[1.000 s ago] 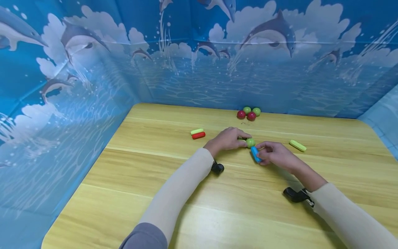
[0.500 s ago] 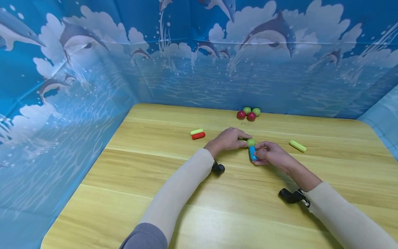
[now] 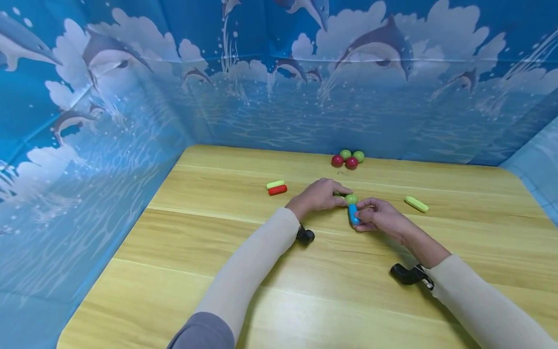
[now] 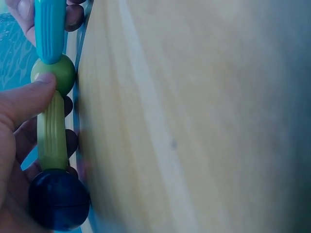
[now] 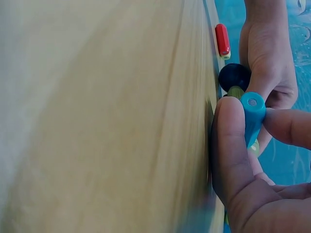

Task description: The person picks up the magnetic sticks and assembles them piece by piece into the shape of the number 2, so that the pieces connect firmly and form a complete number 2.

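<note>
My left hand (image 3: 321, 196) grips a short chain of toy pieces: a dark blue ball (image 4: 59, 201), a light green magnetic rod (image 4: 52, 136) and a green ball (image 4: 63, 75). Its thumb lies on the green ball, while other fingers curl behind the rod. A blue magnetic rod (image 3: 353, 214) is pinched between thumb and fingers of my right hand (image 3: 385, 220). In the left wrist view this rod's far end meets the green ball, in line with the green rod. The right wrist view shows a round metal disc in the blue rod's near end.
Two red balls (image 3: 351, 163) and two green balls (image 3: 358, 156) cluster at the table's back edge. To the left lie a red rod (image 3: 277, 190) and a yellow-green rod (image 3: 275, 184), side by side. Another yellow-green rod (image 3: 416, 203) lies right. A dolphin-print curtain (image 3: 261, 111) borders the wooden table (image 3: 218, 242).
My right hand has shifted slightly left, and the blue rod has turned more upright in the head view, its end now at the green ball. The left hand has stayed in place.
</note>
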`<state>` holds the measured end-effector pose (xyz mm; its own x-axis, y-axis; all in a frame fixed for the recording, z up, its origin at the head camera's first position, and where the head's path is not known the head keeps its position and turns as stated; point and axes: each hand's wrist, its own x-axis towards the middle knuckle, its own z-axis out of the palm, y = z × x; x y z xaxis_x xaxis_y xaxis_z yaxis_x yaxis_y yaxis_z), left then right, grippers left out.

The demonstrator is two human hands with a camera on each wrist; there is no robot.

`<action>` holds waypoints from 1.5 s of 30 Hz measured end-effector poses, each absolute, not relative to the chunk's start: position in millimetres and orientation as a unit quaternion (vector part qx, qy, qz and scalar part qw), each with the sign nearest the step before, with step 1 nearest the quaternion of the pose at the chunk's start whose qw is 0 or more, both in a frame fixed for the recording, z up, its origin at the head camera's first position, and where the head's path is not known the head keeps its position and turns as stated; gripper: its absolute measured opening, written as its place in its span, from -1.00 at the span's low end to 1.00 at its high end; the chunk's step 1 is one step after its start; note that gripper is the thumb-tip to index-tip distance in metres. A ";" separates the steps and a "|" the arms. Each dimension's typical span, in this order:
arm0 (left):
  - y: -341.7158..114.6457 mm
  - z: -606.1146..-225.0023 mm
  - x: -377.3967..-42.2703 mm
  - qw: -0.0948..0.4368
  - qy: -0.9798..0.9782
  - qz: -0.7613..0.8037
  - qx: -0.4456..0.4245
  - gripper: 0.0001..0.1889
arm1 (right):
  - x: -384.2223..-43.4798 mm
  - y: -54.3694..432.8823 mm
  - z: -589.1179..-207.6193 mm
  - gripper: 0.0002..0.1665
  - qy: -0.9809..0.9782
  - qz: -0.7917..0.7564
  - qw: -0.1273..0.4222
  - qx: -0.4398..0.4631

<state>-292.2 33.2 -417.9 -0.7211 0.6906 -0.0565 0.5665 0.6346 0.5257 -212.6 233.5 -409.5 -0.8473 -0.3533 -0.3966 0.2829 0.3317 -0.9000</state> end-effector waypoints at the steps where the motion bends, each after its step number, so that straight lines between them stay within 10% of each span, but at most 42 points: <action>1: 33.3 -417.9 -292.0 0.128 0.895 0.243 0.351 -0.59 | -212.5 233.4 -409.6 -0.34 0.768 -0.578 0.276 -0.022; 45: 25.8 -417.7 -294.3 0.133 0.895 0.258 0.339 -0.60 | -228.7 286.7 -402.2 -0.59 0.902 -0.377 0.154 -0.145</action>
<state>-294.3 25.8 -417.7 -0.7340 0.6763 -0.0630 0.5385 0.6359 0.5528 -228.7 286.7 -402.2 -0.9104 -0.3780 -0.1684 -0.1453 0.6729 -0.7253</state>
